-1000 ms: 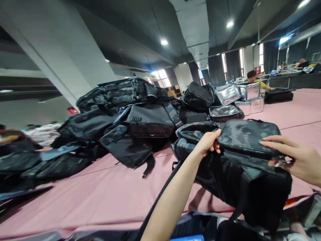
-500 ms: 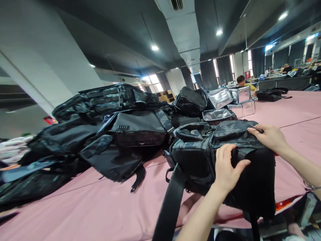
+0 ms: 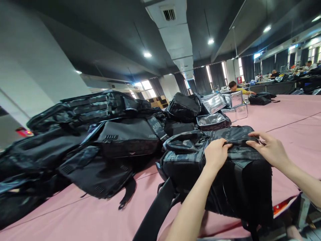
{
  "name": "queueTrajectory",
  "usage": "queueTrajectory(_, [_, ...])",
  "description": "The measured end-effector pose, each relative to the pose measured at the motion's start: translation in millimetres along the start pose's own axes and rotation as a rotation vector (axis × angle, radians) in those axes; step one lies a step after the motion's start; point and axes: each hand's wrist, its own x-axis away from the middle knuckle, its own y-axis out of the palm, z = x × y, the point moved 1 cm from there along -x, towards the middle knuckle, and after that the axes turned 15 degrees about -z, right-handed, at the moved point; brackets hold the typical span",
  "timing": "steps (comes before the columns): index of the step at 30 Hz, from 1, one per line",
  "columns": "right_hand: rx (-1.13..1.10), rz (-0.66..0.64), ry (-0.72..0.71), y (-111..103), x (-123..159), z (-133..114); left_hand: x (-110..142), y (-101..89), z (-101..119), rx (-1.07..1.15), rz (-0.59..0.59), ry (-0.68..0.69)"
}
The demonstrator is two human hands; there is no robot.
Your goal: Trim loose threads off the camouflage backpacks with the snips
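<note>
A black backpack [image 3: 185, 170] with grey camouflage trim lies on the pink-covered table in front of me, its upper pocket [image 3: 235, 133] facing up. With fingers and thumb closed, my left hand [image 3: 217, 154] pinches the fabric at the pocket's near edge. At the right end of that edge is my right hand [image 3: 272, 150], its thumb and forefinger at the seam. A small dark tool [image 3: 262, 143] shows partly inside the right hand; most of it is hidden by the fingers. A wide black strap [image 3: 155, 211] hangs from the bag toward me.
Several black and camouflage bags [image 3: 125, 134] are heaped on the left. Silver-lined bags [image 3: 213, 103] stand behind the backpack. Farther off, a person in yellow [image 3: 235, 87] reaches toward another black bag [image 3: 260, 98]. The pink table cover [image 3: 296, 117] runs to the right.
My left hand has gone from resting spread on the bag to pinching the pocket edge. My right hand's fingers have come down to that edge, and the tool shows less. The view has shifted right.
</note>
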Motion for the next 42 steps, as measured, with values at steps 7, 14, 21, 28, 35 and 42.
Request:
queueTrajectory(7, [0.221,-0.131,0.032,-23,32,3,-4,0.0,9,0.013,-0.030,-0.114])
queueTrajectory(14, [0.330,-0.138,-0.129,-16,34,-3,0,2.6,7,0.034,0.011,-0.068])
queueTrajectory(21, [0.576,-0.079,-0.170,-5,29,-16,3,2.4,8,0.040,0.009,-0.059])
queueTrajectory(28, [0.665,-0.161,-0.095,-7,26,-20,5,3.5,9,0.046,0.014,-0.046])
queueTrajectory(35, [0.378,-0.202,-0.007,-18,29,-10,6,3.1,8,0.042,0.023,-0.049])
queueTrajectory(42, [0.484,-0.204,-0.024,-22,31,-8,6,4.5,9,0.048,0.040,-0.045])
